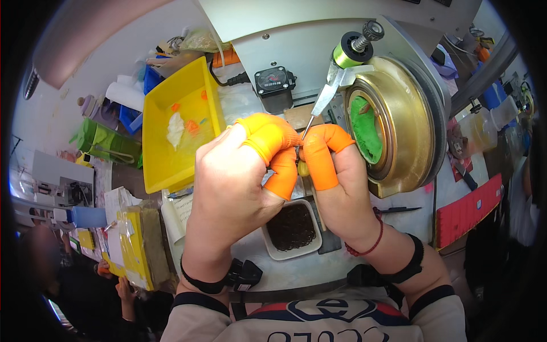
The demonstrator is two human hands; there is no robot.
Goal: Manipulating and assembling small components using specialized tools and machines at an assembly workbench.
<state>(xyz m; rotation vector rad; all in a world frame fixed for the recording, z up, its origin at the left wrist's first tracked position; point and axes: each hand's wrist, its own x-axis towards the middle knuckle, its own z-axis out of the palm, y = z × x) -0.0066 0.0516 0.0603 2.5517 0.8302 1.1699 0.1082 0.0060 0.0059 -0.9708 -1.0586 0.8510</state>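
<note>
My left hand (231,171) and my right hand (347,188) meet at the middle of the bench, with orange rubber cots on several fingers. Both are closed in a pinch, fingertips nearly touching. Whatever they hold is too small and hidden to name. A thin steel rod (308,126) reaches down to the fingertips from a silver tapered arm (325,98), which hangs below a green and black knobbed part (348,51). Just under the fingers shows a small yellow piece (303,169). Close by on the right is a gold-coloured wheel housing (407,125) with a green pad (365,130) inside.
A yellow tray (165,176) with orange bits stands at left. Below my hands sits a white dish (274,251) of dark material. A black box (274,85) stands behind; a black pen-like tool (399,210) and red case (470,211) lie right. Another person's hand (126,290) shows lower left.
</note>
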